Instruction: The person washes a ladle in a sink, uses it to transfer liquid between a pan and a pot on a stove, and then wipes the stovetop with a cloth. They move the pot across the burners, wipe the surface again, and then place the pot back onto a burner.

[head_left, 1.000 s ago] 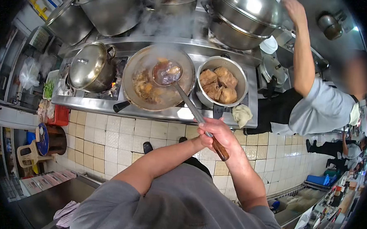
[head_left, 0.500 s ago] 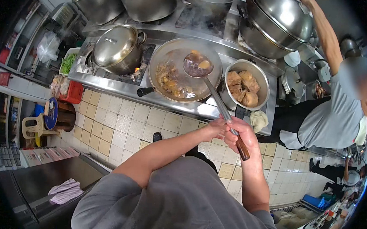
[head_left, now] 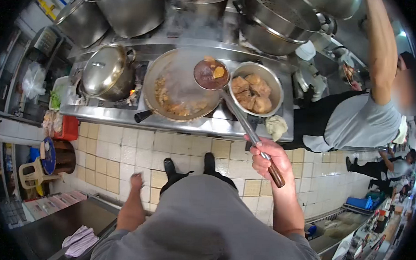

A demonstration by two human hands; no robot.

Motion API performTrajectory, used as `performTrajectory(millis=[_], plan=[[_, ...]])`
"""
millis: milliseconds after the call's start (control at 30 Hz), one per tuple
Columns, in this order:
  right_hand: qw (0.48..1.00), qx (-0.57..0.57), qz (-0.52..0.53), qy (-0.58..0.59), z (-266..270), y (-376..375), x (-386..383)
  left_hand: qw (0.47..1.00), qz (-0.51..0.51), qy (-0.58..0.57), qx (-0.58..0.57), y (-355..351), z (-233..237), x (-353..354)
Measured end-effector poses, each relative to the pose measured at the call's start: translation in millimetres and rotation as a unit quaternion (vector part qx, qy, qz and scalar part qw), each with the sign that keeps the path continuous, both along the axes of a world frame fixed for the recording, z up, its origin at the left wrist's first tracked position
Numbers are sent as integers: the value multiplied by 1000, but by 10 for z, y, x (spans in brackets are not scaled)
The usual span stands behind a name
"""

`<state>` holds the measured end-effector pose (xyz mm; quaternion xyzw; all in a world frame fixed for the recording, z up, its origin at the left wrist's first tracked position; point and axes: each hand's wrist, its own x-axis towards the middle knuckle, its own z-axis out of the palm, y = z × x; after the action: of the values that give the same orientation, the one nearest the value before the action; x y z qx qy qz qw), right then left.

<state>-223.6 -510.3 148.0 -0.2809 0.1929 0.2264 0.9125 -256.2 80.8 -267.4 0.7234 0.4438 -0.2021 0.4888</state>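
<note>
My right hand (head_left: pixel 270 157) is wrapped round the handle of a long metal ladle (head_left: pixel 212 74). The ladle's bowl, full of dark liquid with pale-orange pieces, hangs over the right edge of a wide steaming wok (head_left: pixel 150 90) with browned food in it. Right beside the ladle stands a pot (head_left: pixel 280 82) holding several large chunks of meat. My left hand (head_left: pixel 137 179) hangs low at my left side, over the floor, away from the stove; its fingers are small and unclear.
A lidded pot (head_left: pixel 103 71) stands on a lit burner left of the wok. Large pots (head_left: pixel 129 10) line the back. A cloth (head_left: pixel 276 127) lies at the stove's front right. A co-worker (head_left: pixel 363 121) stands at the right, one arm raised.
My left hand has let go of the ladle handle and dropped to my left side. The ladle's bowl is now nearer the meat pot. The co-worker has lifted the large lid off the steamer.
</note>
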Motion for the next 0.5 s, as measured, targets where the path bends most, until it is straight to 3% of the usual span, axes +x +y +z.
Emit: performTrajectory(millis=[33,67,100,133,167,233,267,433,500], plan=[[1000,10,-7,-9,15,-42,-59,997,6,51,59,456,-42,-207],[1000,21,-14,-17,28,-75,-133,975,-205,-1,82,1245,-642,-493],[999,-1,-34,1,48,-126,-212,987,82,131,52,991,-68,-565],[999,-12,-39,-4,73,-175,-268,995,-65,63,46,1455,-446,-760],[999,-22,-47,-9,99,-228,-338,980,-194,-22,47,1563,-325,-860],[997,-27,-70,4,114,-304,-471,995,-67,66,34,1371,-321,-770],[994,-60,-92,15,100,-327,-509,994,1,104,32,979,133,-631],[972,-192,-130,30,-150,-472,-575,992,-91,-84,14,252,190,14],[964,-233,-124,36,-216,-477,-564,967,-174,-183,8,-111,448,424]])
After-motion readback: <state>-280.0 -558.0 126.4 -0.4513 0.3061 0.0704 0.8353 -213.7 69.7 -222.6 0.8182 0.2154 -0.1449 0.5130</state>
